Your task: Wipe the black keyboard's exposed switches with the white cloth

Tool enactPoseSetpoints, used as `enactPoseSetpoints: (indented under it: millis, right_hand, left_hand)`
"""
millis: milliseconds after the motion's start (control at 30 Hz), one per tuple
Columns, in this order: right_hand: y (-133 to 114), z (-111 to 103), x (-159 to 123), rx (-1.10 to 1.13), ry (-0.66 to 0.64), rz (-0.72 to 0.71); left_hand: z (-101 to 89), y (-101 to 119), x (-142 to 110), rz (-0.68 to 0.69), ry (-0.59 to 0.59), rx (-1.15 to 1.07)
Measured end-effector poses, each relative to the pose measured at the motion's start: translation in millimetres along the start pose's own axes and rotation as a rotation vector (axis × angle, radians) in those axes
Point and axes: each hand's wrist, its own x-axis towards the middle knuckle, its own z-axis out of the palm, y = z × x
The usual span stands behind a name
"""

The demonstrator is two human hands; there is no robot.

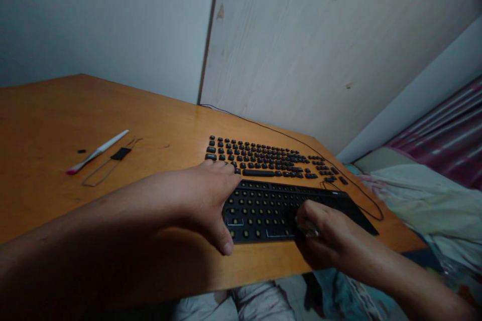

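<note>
A black keyboard base, stripped of its keycaps, lies on the wooden table in front of me. My left hand spans its left end, thumb at the front corner and fingers over the back edge, holding it. Over the front middle of the base, my right hand is closed in a fist. Something pale and crumpled-looking shows between its fingers, too hidden to name. Just behind the base, loose black keycaps lie in rows like a keyboard layout, the long space bar keycap nearest the base.
On the left lie a white toothbrush-like stick with a pink end, a wire keycap puller and a small black piece. A thin cable runs along the back and right. The wall and a wooden panel stand behind the table.
</note>
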Motion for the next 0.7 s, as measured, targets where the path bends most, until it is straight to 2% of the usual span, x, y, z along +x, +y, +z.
enactPoseSetpoints:
  millis: [267, 467, 700]
  right_hand:
    - [3, 2, -2, 0.066, 0.028, 0.009]
    - [14, 5, 0, 0.257, 0.038, 0.002]
    - [29, 8, -5, 0.515, 0.063, 0.069]
  left_hand:
    - [0.6, 1, 1, 0.004, 0.002, 0.021]
    - [0.9, 0, 0, 0.000, -0.006, 0.010]
    - [-5.0, 4, 0, -0.018, -0.045, 0.016]
